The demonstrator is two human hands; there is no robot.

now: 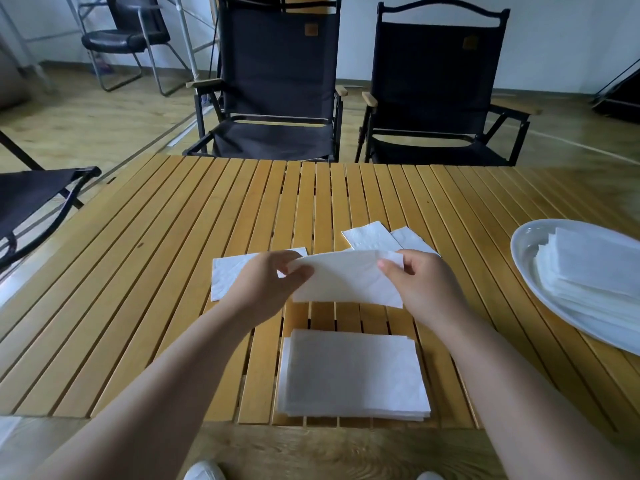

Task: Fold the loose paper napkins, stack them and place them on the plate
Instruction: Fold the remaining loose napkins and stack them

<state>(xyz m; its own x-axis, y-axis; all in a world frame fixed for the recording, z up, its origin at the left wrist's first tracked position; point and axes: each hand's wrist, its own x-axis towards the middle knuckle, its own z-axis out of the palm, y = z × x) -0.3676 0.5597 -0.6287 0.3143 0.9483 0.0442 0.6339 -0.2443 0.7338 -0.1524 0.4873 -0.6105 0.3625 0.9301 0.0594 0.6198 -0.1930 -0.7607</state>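
Both hands hold one thin white paper napkin (346, 278) just above the table. The left hand (266, 282) pinches its left end between thumb and fingers, and the right hand (419, 282) pinches the upper right corner. The sheet is soft and faintly crinkled, a long rectangle that looks folded once, though the fold line is hard to make out.

Beneath the wrists, near the table's front edge, lies a neat stack of folded napkins (353, 372), squared and matte. A flat loose napkin (228, 275) lies partly under the left hand, and two more loose napkins (370, 235) overlap just beyond the held one. At the right, a glossy white oval plate (530, 244) carries a thick pile of folded napkins (588, 268).

The table (173, 254) is made of narrow honey-coloured wooden slats with dark gaps between them. Beyond it stand two black fabric folding chairs (277, 81) with wooden armrests, on a pale wood-grain floor (86, 123) against a white wall.
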